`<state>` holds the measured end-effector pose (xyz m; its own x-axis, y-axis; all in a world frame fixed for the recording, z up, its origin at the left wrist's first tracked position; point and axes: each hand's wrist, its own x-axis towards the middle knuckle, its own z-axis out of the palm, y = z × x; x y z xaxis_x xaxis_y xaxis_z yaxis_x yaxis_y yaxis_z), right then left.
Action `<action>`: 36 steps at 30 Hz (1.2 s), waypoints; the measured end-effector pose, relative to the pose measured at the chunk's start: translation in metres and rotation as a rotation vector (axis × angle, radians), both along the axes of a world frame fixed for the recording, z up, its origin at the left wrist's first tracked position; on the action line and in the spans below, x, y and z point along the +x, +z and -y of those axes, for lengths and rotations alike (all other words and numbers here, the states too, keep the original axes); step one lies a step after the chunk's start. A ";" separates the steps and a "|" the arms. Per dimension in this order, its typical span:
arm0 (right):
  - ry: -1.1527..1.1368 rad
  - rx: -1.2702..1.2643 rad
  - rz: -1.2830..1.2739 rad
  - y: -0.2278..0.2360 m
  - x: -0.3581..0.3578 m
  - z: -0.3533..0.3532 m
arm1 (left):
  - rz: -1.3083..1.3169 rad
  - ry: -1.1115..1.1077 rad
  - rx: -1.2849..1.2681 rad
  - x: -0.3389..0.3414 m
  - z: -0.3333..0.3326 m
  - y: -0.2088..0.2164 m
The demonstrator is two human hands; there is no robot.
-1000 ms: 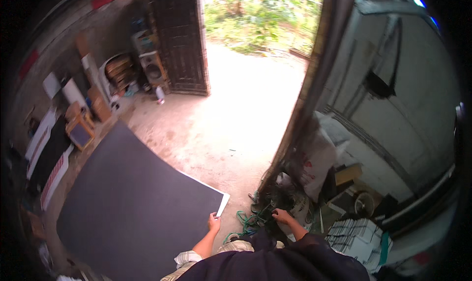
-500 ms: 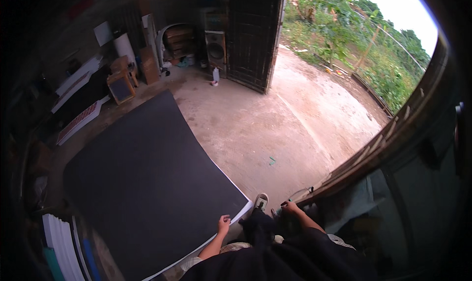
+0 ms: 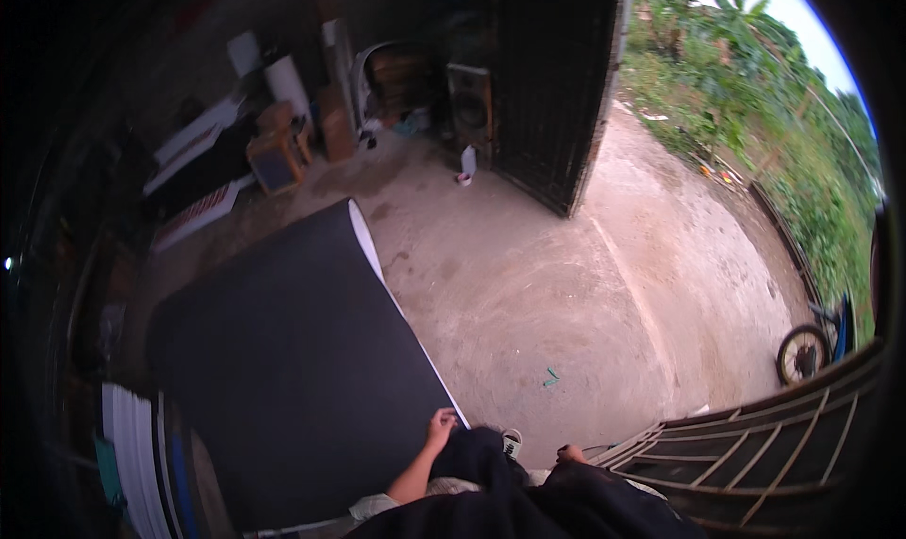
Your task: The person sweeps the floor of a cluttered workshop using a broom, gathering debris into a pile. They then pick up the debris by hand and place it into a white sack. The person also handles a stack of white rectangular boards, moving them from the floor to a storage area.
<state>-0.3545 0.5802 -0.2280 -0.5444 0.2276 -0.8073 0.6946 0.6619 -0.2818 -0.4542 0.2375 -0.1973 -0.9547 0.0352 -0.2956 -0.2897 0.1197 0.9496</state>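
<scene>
A large black sheet (image 3: 293,360) with a white underside spreads over the floor to my left and in front of me. Its far end curls up, baring the white side. My left hand (image 3: 440,428) hovers over the sheet's near right corner, fingers slightly apart; no held thing shows in it, and I cannot make out whether it touches the sheet. Apart from the sheet, my right hand (image 3: 570,455) is low beside my right leg with curled fingers. What it holds, if anything, is too small to make out.
A dark door (image 3: 552,95) stands ajar onto a pale path and plants. A metal lattice (image 3: 746,454) is at my right, with a wheel (image 3: 804,354) beyond it. White boards (image 3: 132,454) stand at the left. A speaker (image 3: 470,105), a small white bottle (image 3: 468,160) and green scraps (image 3: 551,378) are ahead.
My view has turned, bringing the lattice and wheel into sight. The sheet's far end has curled up, showing white. The small dark thing seen at my right hand earlier no longer shows.
</scene>
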 end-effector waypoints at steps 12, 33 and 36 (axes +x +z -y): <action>-0.071 -0.166 -0.073 -0.050 -0.272 -0.078 | 0.406 0.203 -0.660 -0.107 0.068 -0.056; 0.297 -0.520 -0.216 -0.018 -0.970 0.143 | -0.027 0.287 -0.277 -0.666 0.134 -0.060; 0.280 -0.495 -0.178 -0.064 -1.054 0.127 | 0.058 0.338 -0.661 -0.657 0.148 -0.084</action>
<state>-1.4083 0.4536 -0.2918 -0.6659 -0.3240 -0.6720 0.4267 0.5735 -0.6993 -1.1113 0.0898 -0.2817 -0.8638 -0.4608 -0.2036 -0.4599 0.5562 0.6922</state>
